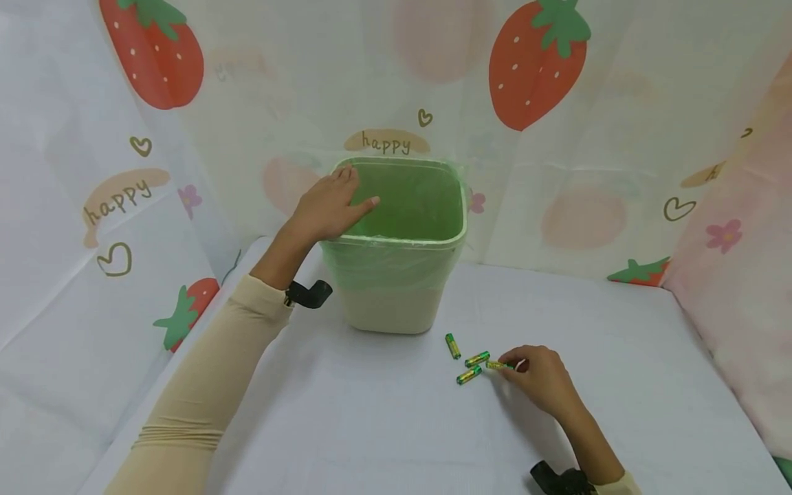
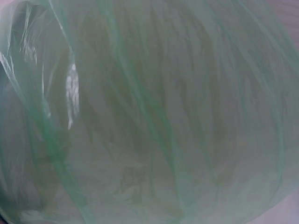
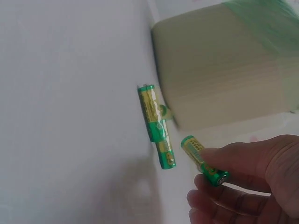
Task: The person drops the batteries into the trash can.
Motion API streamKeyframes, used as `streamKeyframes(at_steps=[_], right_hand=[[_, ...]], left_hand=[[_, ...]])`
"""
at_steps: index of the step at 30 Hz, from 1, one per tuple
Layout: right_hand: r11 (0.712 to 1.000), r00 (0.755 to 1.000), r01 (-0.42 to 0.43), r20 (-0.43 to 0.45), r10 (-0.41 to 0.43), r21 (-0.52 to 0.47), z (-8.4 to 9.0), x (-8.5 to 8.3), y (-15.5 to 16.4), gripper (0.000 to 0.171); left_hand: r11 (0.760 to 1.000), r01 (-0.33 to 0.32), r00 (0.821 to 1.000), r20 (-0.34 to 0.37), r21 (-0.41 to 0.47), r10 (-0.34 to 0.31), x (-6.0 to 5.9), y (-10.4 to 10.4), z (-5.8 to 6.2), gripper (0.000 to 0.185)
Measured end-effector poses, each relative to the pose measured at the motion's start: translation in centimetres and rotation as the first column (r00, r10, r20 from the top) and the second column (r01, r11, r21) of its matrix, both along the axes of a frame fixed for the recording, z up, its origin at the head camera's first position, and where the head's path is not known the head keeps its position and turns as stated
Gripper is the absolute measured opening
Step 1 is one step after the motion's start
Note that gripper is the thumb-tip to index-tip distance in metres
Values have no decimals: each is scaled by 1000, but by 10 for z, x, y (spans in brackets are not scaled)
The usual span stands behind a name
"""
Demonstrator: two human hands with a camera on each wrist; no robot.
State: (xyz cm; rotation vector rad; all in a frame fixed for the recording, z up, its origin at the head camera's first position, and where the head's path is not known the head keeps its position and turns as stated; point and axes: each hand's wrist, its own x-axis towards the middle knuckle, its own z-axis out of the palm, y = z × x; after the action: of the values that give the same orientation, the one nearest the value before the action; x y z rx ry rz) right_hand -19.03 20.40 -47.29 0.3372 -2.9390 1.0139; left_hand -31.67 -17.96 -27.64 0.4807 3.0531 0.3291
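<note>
Nearest the person, at about 5 o'clock on the white cloth-covered desk [image 1: 371, 426], the right hand [image 1: 540, 379] has its fingers [image 3: 233, 161] curled, thumb and fingertips pinching one small green-and-yellow cylindrical battery [image 1: 497, 366] by its end; the right wrist view shows this held battery [image 3: 204, 160] tilted and raised a little off the cloth. Just beside it, toward 9 o'clock, three more green-and-yellow batteries lie loose on the desk: one [image 1: 477, 358] close to the pinched one, another [image 1: 468, 375] just nearer the person, and a third [image 1: 453, 346] a little farther off toward 11 o'clock, nearest the bin. In the right wrist view only two of these show clearly, lying overlapped end to end [image 3: 155, 125]. Farther on, at 12 o'clock, stands a cream square plastic waste bin [image 1: 390, 302] lined with a thin translucent green plastic bag [image 1: 408, 206] folded over its rim. The left hand [image 1: 331, 205], at the end of a beige sleeve [image 1: 204, 392], lies on the bin's near-left rim with fingers straight and relaxed, flat on the bag and gripping nothing. The left wrist view is filled by the wrinkled green bag film [image 2: 149, 121]. Behind the bin hangs a white backdrop sheet printed with red strawberries [image 1: 532, 62].
</note>
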Motion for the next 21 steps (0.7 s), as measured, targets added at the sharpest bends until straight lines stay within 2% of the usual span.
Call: streamKeyframes(at_steps=[4,10,17,21], right_hand=[[1000,1000,-18,-26,17,-19,0,0,0,12],[999,1000,-16,-17,15,-52,4,0,-4,14],[995,998,-40,-43,37,-88,17,8,-11,15],[990,994,-74,-91,63,-121,28,16,-14,14]], left_hand=[[1000,-1,1000,-1,-1,1,0,0,0,83],[1000,-2,1000,0,4,2,-1,0,-1,83],[1000,-2,1000,-1,9,2,-1,-1,-1,83],[1000,-2,1000,4,13,2,0,0,0,83]])
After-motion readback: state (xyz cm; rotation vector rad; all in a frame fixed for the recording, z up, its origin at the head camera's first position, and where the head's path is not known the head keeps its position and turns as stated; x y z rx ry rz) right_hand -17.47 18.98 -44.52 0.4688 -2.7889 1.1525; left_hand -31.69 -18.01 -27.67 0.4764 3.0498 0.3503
